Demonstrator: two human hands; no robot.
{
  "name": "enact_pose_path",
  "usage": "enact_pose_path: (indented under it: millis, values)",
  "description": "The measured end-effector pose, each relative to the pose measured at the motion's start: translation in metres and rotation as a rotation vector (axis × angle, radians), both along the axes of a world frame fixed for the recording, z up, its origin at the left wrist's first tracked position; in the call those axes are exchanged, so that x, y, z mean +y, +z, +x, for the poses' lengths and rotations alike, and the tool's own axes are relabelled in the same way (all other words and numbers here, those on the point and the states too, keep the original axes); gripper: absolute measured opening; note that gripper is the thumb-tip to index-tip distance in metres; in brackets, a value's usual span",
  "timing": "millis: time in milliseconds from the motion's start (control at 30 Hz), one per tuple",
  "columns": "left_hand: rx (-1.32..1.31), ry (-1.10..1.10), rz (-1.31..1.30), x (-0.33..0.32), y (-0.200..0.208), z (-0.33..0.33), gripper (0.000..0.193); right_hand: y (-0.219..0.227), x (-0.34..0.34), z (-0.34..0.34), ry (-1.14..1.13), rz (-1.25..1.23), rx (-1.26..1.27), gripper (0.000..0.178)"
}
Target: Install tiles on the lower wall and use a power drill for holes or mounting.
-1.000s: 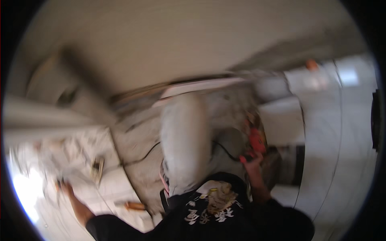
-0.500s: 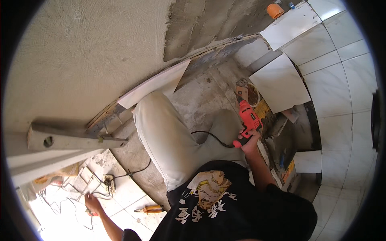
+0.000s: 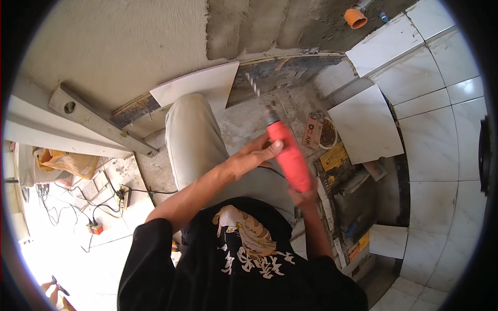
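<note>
A red power drill (image 3: pixel 290 158) is held above my lap in both hands. Its dark chuck (image 3: pixel 272 115) points up and away from me, with a long pale spiral bit (image 3: pixel 252 84) in front of it, slightly blurred. My left hand (image 3: pixel 255 157) wraps around the front of the drill body, thumb on top. At the rear, my right hand (image 3: pixel 303 199) grips the handle; its fingers are partly hidden. A black cord (image 3: pixel 270 168) shows beside the drill, partly behind my left hand.
A pale tile (image 3: pixel 199 85) leans on the wall past my knee. At left are a metal straightedge (image 3: pixel 104 122), a power strip (image 3: pixel 123 197) and a red plug (image 3: pixel 95 228). A small box (image 3: pixel 312 133) and loose white tile (image 3: pixel 363 124) stand right; an orange pipe (image 3: pixel 355 18) sticks out beyond.
My left hand has left the cords on the floor at left and come onto the drill body. The drill has moved left and closer to me. The red plug now lies on the floor.
</note>
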State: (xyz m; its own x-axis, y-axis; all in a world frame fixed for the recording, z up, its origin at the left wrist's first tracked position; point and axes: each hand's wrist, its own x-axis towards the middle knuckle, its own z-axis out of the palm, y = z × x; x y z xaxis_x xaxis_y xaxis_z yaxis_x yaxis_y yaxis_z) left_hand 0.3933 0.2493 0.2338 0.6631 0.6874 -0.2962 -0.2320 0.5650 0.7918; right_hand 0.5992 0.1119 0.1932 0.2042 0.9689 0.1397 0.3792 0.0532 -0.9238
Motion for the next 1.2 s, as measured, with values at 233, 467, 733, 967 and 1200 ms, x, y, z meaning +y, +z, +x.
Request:
enact_pose_path:
  millis: [233, 467, 733, 967, 1200]
  values:
    - [-0.127, 0.184, -0.415, -0.010, -0.044, 0.011, 0.039, -0.018, 0.015, -0.026, 0.149, 0.252, -0.618, 0.078]
    - [-0.149, 0.323, -0.507, -0.016, -0.097, -0.002, 0.025, -0.069, 0.012, -0.052, 0.155, 0.218, -0.711, 0.068]
    - [-0.141, 0.405, -0.427, -0.010, -0.086, -0.013, 0.028, -0.074, 0.026, -0.060, 0.213, 0.156, -0.574, 0.076]
    - [0.052, 0.261, 0.304, -0.026, -0.041, -0.013, 0.050, -0.122, 0.019, -0.045, 0.170, 0.055, 0.000, 0.061]
    - [0.414, 0.254, 0.292, 0.008, -0.056, 0.002, 0.068, -0.116, 0.022, -0.079, 0.054, -0.047, 0.047, 0.048]
